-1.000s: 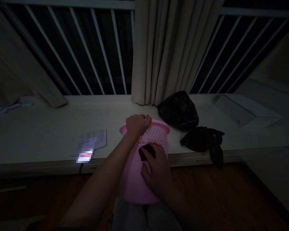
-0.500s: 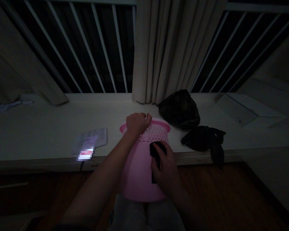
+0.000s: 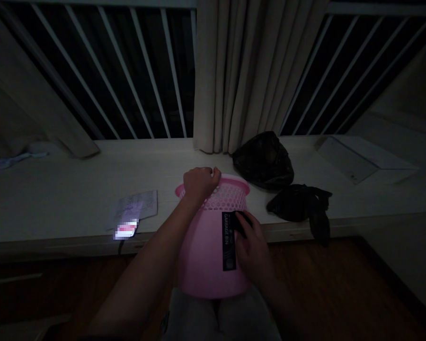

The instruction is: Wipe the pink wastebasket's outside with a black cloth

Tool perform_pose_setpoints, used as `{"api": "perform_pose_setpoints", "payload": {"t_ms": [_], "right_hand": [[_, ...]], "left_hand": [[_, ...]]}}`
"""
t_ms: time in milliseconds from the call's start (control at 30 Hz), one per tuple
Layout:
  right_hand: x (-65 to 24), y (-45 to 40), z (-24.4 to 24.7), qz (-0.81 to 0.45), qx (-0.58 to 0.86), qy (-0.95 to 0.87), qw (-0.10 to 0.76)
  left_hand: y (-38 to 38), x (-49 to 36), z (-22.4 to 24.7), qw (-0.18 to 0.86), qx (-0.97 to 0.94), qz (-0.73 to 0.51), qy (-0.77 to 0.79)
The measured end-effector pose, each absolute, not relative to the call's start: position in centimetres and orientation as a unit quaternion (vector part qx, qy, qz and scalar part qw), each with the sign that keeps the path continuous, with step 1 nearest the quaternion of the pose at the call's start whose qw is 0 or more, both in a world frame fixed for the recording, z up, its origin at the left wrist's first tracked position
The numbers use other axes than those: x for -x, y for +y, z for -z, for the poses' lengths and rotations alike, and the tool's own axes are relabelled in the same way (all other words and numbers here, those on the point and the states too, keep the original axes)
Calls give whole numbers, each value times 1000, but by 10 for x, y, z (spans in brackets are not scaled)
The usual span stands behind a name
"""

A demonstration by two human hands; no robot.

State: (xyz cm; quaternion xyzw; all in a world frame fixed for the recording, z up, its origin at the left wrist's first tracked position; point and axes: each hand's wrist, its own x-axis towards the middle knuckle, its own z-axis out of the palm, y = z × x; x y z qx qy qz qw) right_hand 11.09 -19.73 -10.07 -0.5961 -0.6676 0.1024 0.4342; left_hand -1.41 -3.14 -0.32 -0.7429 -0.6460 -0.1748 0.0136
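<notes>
A pale ledge [image 3: 71,199] is running beneath white window bars [image 3: 173,71] in dim light; at left, a sheet of paper [image 3: 147,202] is lying by a blurred bright object [image 3: 126,229]; the left hand [image 3: 199,183] is clutching the rim of a pink bin [image 3: 202,255], which is apparently tilting from the person's legs [image 3: 191,315] toward the ledge; a black "GARBAGE BIN" label [image 3: 228,255] is showing on its wall; just beside this, the right hand [image 3: 253,244] is grasping what is seemingly a black cloth [image 3: 246,219] against the bin; the handling is, I judge, continuing unfinished, though nothing is showing how much is left; farther right, a black bag [image 3: 264,163], a smaller black bag [image 3: 291,206] and a white box [image 3: 386,163] are resting.
</notes>
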Motion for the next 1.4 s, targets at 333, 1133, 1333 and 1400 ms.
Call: {"api": "perform_pose_setpoints", "payload": {"t_ms": [333, 1133, 1333, 1400], "right_hand": [[-83, -208, 99, -43, 587, -688, 425], [-91, -210, 108, -97, 612, -628, 470], [-69, -210, 94, -21, 557, -708, 433], [-72, -209, 92, -31, 547, -720, 426]], "left_hand": [[-32, 14, 4, 8, 742, 177, -646], [-34, 12, 2, 18, 744, 171, -646], [-35, 17, 2, 24, 738, 168, -653], [-35, 18, 2, 24, 737, 167, -654]]}}
